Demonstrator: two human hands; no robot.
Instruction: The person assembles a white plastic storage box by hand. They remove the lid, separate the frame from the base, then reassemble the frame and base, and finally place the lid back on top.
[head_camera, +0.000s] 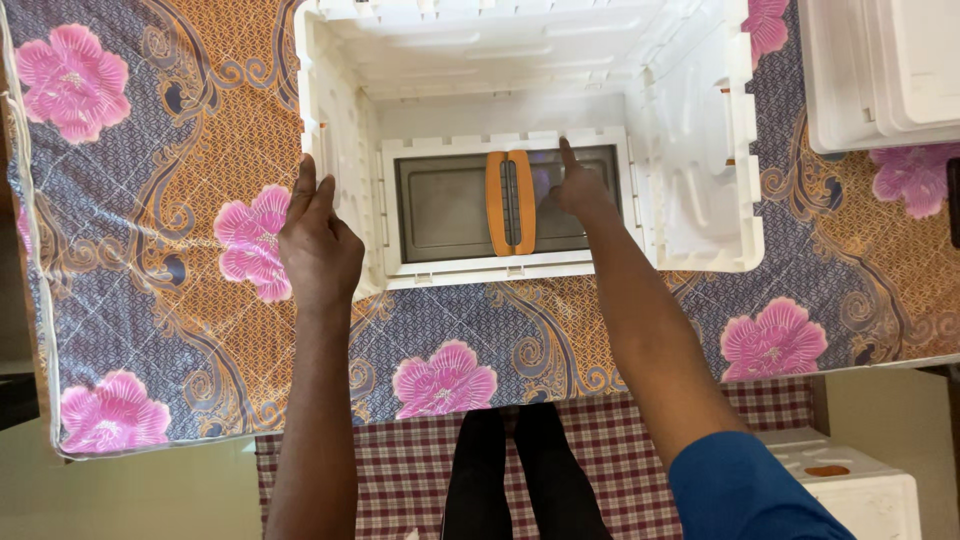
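A white plastic crate (700, 150) with upright walls stands on a flower-patterned cloth (150, 300). Inside it lies a grey rectangular panel (445, 205) with an orange handle (510, 202) in the middle. My left hand (318, 240) rests flat against the outside of the crate's left wall, fingers together and holding nothing. My right hand (580, 185) reaches into the crate, its index finger stretched out and touching the inner rim at the back, just right of the orange handle.
More white plastic pieces (880, 70) are stacked at the top right. Another white moulded piece (850, 480) sits low at the right, beside a checked cloth (400, 470). The patterned cloth's front edge runs just below my forearms.
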